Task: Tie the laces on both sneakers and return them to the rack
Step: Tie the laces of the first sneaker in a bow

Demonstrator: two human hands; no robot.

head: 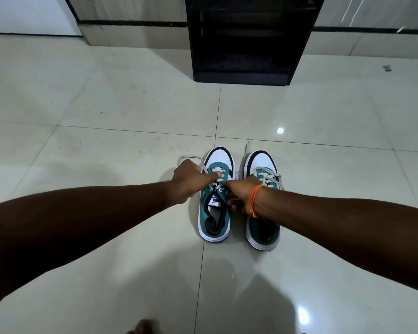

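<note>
Two teal, white and black sneakers stand side by side on the tiled floor, toes pointing away from me. My left hand [187, 179] is closed on a grey lace [191, 159] of the left sneaker [215, 213], pulling it out to the left. My right hand [243, 194], with an orange thread on the wrist, pinches the other lace end over the same shoe's tongue. The right sneaker [263, 227] has loose laces lying across its top, one end trailing on the floor ahead. The black shoe rack [241, 68] stands further ahead.
Glossy pale floor tiles [106, 141] surround the shoes. The rack's lower shelves look dark and bare. A wall base with a dark stripe [130, 22] runs behind it. My toes [143, 327] show at the bottom edge.
</note>
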